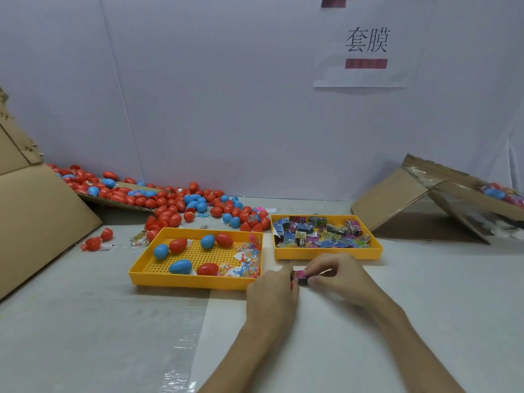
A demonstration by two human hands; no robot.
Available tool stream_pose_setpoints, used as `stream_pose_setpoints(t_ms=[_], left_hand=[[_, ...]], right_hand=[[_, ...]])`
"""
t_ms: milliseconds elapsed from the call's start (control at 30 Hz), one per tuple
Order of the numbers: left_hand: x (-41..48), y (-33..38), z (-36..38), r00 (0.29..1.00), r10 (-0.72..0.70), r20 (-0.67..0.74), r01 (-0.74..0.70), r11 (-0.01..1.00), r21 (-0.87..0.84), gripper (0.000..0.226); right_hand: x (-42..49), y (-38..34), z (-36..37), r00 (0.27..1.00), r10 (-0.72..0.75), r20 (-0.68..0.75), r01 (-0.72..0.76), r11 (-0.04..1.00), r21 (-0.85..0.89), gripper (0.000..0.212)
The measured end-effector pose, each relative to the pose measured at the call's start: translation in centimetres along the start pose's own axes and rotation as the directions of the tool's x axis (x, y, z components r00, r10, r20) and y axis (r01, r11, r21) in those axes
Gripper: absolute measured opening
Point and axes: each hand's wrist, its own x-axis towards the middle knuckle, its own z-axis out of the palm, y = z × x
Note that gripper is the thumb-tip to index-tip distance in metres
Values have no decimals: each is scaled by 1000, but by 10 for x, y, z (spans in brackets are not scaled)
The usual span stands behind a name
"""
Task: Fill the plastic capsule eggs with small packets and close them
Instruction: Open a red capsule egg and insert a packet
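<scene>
My left hand [273,290] is curled round a red capsule egg [291,285], of which only a sliver shows under the fingers. My right hand [336,275] pinches a small pink and black packet [300,276] against the egg, just in front of the two trays. The left yellow tray [181,280] holds several red and blue eggs and clear toy packets [246,260]. The right yellow tray [326,253] is full of small folded packets [317,232].
A heap of red and blue eggs [175,202] spills from a tipped cardboard box [34,211] at the back left. Another tilted carton [442,199] with eggs lies at the back right. A white wall with a paper sign [365,43] stands behind.
</scene>
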Motion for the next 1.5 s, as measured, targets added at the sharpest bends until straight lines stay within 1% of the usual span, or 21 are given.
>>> stream_pose_setpoints(t_ms=[100, 233, 367, 500, 567, 633, 700, 733, 767, 833, 900, 933, 967, 1033, 1133, 1267, 1400, 1500], left_hand=[[0, 0, 2, 1000, -4, -8, 4, 1000, 9, 26], [0, -2, 3, 1000, 0, -14, 1, 1000, 14, 31], [-1, -1, 3, 1000, 4, -23, -3, 1000, 9, 31], [-2, 0, 3, 1000, 3, -29, -2, 1000, 18, 29], [-2, 0, 2, 1000, -1, -29, 1, 1000, 18, 29], [-4, -1, 0, 1000, 0, -27, 0, 1000, -1, 29], [-5, -2, -3, 999, 37, -33, -40, 994, -104, 33], [-6, -1, -5, 998, 64, -25, -68, 975, -209, 38], [-7, 0, -8, 996, 90, -9, -87, 932, -351, 40], [-6, 2, -10, 992, 121, 25, -77, 764, -641, 40], [-3, 5, -13, 994, 110, 27, -47, 616, -787, 30], [-2, 5, -15, 996, 87, 17, -35, 567, -823, 23], [-1, 5, -16, 999, 53, -1, -30, 548, -836, 16], [2, 1, -17, 999, -26, -26, -7, 560, -828, 7], [4, -2, -16, 998, -69, -13, 27, 542, -840, 10], [5, -2, -17, 995, -92, -22, 31, 539, -841, 14], [4, -2, -19, 994, -104, -28, 33, 546, -837, 21], [3, -1, -22, 993, -113, -30, 37, 543, -839, 27]], right_hand=[[0, 0, -3, 1000, 13, -13, -13, 1000, 4, 26], [-1, 1, -5, 999, 48, -17, -47, 999, 23, 27], [-1, 1, -9, 996, 92, 16, -93, 994, 59, 28], [-6, 0, -18, 991, 115, 64, -121, 988, 99, 17], [-9, 1, -26, 994, 111, 14, -112, 975, 190, 13], [-12, -2, -30, 992, 102, -76, -74, 951, 300, 10], [-11, -7, -29, 988, 75, -138, -19, 929, 369, 9], [-10, -10, -26, 988, 61, -144, 1, 916, 400, 10], [-9, -11, -22, 989, 49, -137, 15, 900, 435, 11], [-6, -14, -12, 994, 30, -106, 26, 872, 489, 13], [-5, -16, -3, 997, 11, -80, 32, 860, 510, 14], [-5, -17, 0, 997, 0, -73, 38, 854, 519, 13], [-6, -18, 2, 998, -7, -70, 43, 850, 526, 13], [-6, -21, 4, 997, -5, -79, 46, 850, 525, 14], [-7, -24, 5, 996, 2, -91, 47, 845, 533, 14], [-8, -27, 5, 999, 16, -44, 11, 823, 568, 32], [-10, -30, 6, 1000, -14, 23, 0, 860, 511, 35], [-11, -30, 6, 998, -4, 60, -26, 870, 492, 41]])
